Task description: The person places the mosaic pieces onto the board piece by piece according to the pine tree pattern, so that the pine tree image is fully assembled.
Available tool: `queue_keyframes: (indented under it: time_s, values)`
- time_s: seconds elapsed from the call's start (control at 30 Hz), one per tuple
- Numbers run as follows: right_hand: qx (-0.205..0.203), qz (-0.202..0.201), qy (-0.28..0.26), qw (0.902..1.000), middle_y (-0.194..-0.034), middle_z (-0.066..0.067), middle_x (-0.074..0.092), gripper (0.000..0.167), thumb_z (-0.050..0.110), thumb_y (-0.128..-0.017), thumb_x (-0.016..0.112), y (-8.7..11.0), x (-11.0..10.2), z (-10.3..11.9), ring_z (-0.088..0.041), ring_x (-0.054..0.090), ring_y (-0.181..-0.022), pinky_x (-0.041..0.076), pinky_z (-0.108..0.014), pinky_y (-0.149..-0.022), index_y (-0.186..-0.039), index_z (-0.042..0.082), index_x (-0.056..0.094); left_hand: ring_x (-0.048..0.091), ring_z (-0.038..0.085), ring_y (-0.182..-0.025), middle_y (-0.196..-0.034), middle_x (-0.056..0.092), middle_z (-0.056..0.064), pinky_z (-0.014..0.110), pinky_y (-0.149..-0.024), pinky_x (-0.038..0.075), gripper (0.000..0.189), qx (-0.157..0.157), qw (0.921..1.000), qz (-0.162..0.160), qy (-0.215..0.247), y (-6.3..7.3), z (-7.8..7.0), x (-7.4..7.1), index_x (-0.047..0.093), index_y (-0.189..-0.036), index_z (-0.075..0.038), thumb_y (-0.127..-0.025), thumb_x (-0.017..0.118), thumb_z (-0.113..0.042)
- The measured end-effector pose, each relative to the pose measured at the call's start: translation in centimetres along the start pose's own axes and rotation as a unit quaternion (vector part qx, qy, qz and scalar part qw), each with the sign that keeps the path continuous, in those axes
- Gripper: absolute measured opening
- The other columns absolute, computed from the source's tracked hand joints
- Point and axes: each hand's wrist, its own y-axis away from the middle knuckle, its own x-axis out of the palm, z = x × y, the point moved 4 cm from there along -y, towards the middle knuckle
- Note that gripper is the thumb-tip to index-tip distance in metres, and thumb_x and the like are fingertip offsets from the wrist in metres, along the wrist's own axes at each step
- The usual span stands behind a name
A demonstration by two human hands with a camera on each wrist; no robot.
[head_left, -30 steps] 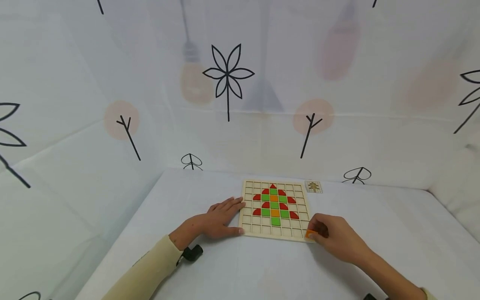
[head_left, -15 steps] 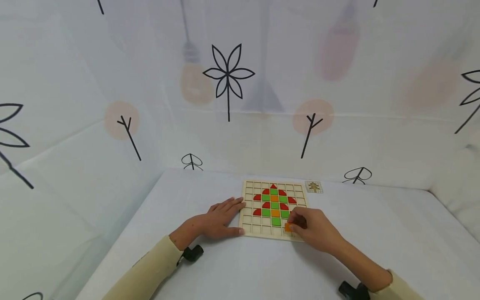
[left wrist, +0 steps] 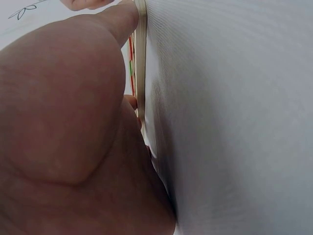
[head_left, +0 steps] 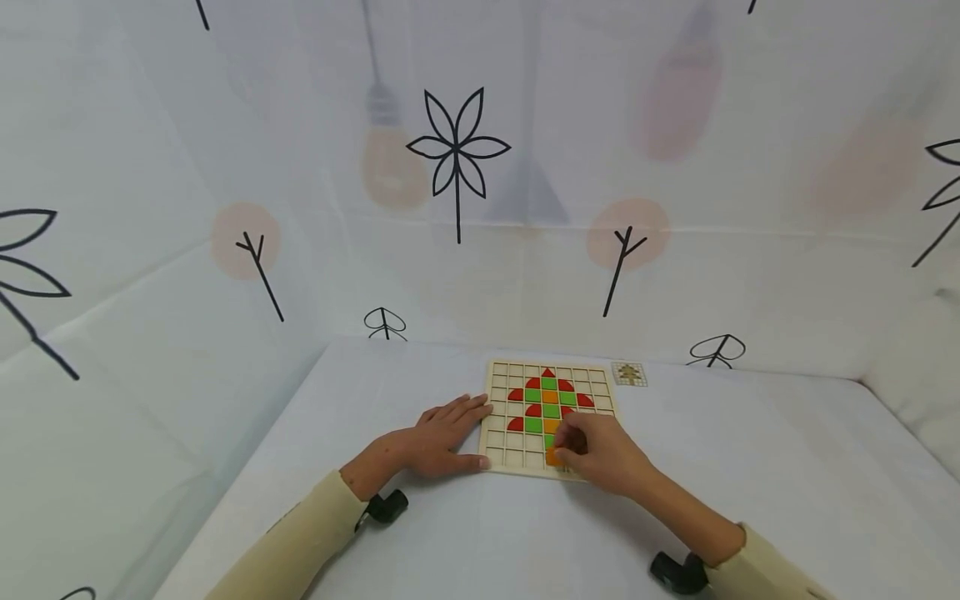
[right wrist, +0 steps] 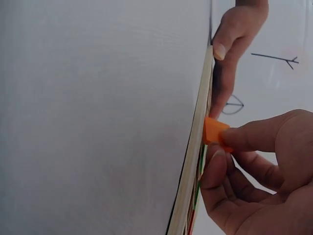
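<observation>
A pale wooden grid board [head_left: 514, 458] lies on the white table, with red, green and orange pieces set in a tree shape. My right hand [head_left: 603, 454] pinches an orange square block [right wrist: 214, 131] between thumb and fingers. In the head view the block is at the board's front row, just below the lowest green square; the right wrist view shows it tilted at the board's surface. My left hand [head_left: 442, 437] rests flat at the board's left side, fingertips touching its edge and thumb at the near left corner. The right fingers hide some pieces at the tree's lower right.
A small picture card [head_left: 629, 374] showing a tree on a grid lies beyond the board's right corner. White cloth walls with printed plants [head_left: 456, 150] stand behind and at both sides. Black wrist cameras [head_left: 388, 507] sit under both forearms.
My right hand has carried the orange block leftward from the board's near right corner to the column under the tree. My left hand and the board have stayed in place.
</observation>
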Motion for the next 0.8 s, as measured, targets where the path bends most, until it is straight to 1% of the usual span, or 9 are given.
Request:
queue_keyframes:
  time_s: [0.33, 0.6, 0.8]
  values:
    - [0.026, 0.003, 0.006, 0.9996, -0.083, 0.006, 0.062, 0.018, 0.004, -0.090, 0.083, 0.02, 0.30, 0.34, -0.014, 0.057, -0.079, 0.052, -0.022, -0.069, -0.089, 0.016, 0.070, 0.003, 0.024, -0.166, -0.179, 0.007, -0.007, 0.059, -0.127, 0.021, 0.091, 0.000, 1.0000, 0.000, -0.004, 0.03, -0.03, -0.06, 0.015, -0.172, -0.025, -0.102, 0.054, -0.068]
    - [0.021, 0.005, 0.014, 0.9997, -0.081, 0.006, 0.061, 0.016, 0.006, -0.090, 0.084, 0.19, 0.19, 0.24, -0.015, 0.056, -0.078, 0.050, -0.023, -0.065, -0.087, 0.017, 0.073, 0.003, 0.024, -0.166, -0.179, 0.007, -0.007, 0.059, -0.127, 0.021, 0.091, 0.000, 1.0000, 0.001, -0.003, 0.04, -0.07, -0.02, 0.015, -0.172, -0.025, -0.102, 0.054, -0.068]
    - [0.017, 0.007, 0.016, 0.9997, -0.082, 0.007, 0.061, 0.015, 0.007, -0.091, 0.084, 0.40, 0.10, 0.19, -0.015, 0.056, -0.078, 0.050, -0.023, -0.066, -0.088, 0.018, 0.074, 0.003, 0.025, -0.166, -0.179, 0.007, -0.006, 0.059, -0.127, 0.021, 0.091, 0.000, 1.0000, 0.001, -0.004, 0.08, -0.14, -0.12, 0.015, -0.172, -0.024, -0.102, 0.054, -0.068]
